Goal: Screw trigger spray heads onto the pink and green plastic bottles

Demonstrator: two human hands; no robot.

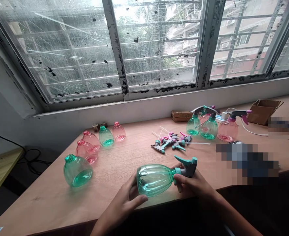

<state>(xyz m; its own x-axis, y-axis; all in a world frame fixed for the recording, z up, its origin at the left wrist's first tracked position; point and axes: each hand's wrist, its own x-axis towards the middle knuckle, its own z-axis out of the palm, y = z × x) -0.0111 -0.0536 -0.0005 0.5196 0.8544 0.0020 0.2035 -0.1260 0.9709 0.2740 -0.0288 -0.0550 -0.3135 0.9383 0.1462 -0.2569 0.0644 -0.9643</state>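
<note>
A clear green spray bottle (pixel 155 180) lies sideways in the air above the table's front edge, its base toward the left. My left hand (pixel 128 198) cups the base end, thumb below and fingers behind, partly hidden by the bottle. At the neck, my right hand (pixel 189 183) grips the teal collar with thumb and fingers. The grey and teal spray head (pixel 189 165) sits on the neck, its teal trigger pointing up. Just beyond lies a pile of loose spray heads (pixel 171 141) in grey, teal and pink, some with thin white tubes.
Headless green (pixel 78 172) and pink bottles (pixel 87 150) stand at the left. Bottles with spray heads (pixel 209 127) stand at the back right, beside a power strip (pixel 220 118) and an open cardboard box (pixel 263 111). A flat brown box (pixel 181 116) lies by the wall. Blurred patches cover the right side.
</note>
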